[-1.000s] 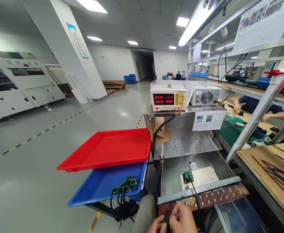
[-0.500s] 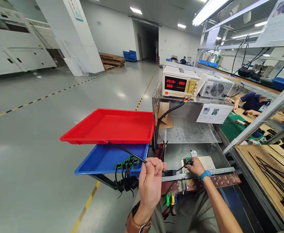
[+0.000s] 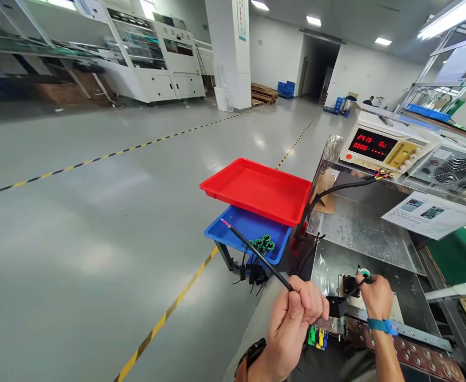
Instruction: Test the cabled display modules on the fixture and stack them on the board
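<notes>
Black cable point(image 3: 257, 253) first, in the head view: it runs up and leftward from the left hand point(image 3: 299, 318), whose fingers are curled into a fist round it, and it ends in a reddish wire tip point(image 3: 225, 223) that sticks out free in front of the blue tray point(image 3: 217, 227), below the red tray point(image 3: 257, 185). On the other side of that fist sits a small black box point(image 3: 337, 306), close by the knuckles, with a thin lead point(image 3: 354, 291) going on to a green ring-shaped board point(image 3: 364, 275). The right hand point(image 3: 378, 297) pinches this board at its fingertips, just beside a black square holder point(image 3: 351, 285) on the pale plate point(image 3: 397, 312); whether board and holder touch I cannot tell, and the fist hides how cable and box join. What could go wrong, as I judge it: with the hands held apart, a hard pull by the left would load the thin lead and might strain its joint at the board. The free tip, being long and unsupported, could snag on a tray rim or on the ring-shaped boards point(image 3: 265, 243) in the blue tray if the left arm swings outward. A loose pinch could let the board slip onto the metal worktop point(image 3: 410, 284). So the cable lies inside the left hand, the board in the right hand's fingertips, and the box between the two.
</notes>
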`<state>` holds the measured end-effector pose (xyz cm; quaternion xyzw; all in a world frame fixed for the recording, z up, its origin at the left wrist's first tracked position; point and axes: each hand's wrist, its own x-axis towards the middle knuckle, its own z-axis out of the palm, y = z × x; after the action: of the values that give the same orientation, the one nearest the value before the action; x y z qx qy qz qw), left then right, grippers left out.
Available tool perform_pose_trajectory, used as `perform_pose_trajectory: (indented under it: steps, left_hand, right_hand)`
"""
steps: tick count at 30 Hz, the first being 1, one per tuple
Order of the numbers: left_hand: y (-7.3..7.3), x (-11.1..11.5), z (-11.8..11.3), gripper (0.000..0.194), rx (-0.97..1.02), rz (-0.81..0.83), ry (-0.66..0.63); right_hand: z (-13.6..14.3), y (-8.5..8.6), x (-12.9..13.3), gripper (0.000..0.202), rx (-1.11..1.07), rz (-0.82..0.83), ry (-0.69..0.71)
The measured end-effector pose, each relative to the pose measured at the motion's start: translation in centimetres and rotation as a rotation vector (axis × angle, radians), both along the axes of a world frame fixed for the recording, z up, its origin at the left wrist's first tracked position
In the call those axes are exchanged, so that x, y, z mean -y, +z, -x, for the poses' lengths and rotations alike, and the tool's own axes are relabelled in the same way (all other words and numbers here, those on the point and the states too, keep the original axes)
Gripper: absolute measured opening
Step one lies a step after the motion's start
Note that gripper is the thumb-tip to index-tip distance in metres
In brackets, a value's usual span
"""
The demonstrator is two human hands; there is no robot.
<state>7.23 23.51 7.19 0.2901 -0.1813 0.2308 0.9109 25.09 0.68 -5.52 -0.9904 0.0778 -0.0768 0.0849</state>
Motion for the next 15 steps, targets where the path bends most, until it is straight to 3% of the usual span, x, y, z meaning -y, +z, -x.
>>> perform_pose_trajectory:
  steps: [2, 4, 6, 9, 12, 15]
  left_hand:
    - [0.4, -2.3, 0.8, 0.03, -0.008, 0.028, 0.046]
    - [0.8, -5.0, 2.0, 0.027, -0.059, 0.047, 0.14]
    - [1.2, -8.0, 3.3, 0.024, -0.166, 0.048, 0.275]
    - [0.6, -11.6, 5.0, 0.028, -0.351, 0.0, 0.517]
    - [-2.7, -13.2, 5.7, 0.04, -0.577, -0.04, 0.721]
    - [-7.5, -13.1, 5.8, 0.056, -0.855, 0.001, 0.778]
  right_hand:
    - [-0.4, 1.9, -1.2, 0.052, 0.154, -0.01, 0.028]
    - [-1.1, 3.3, -4.2, 0.049, 0.243, -0.058, 0.189]
    - [-1.6, 3.6, -9.1, 0.044, 0.202, -0.106, 0.44]
    - [-2.2, 2.0, -18.3, 0.032, -0.026, -0.07, 0.722]
    - [-2.9, -0.6, -26.2, 0.026, -0.151, -0.063, 0.804]
    - [-3.5, -2.2, -30.3, 0.027, -0.213, -0.099, 0.847]
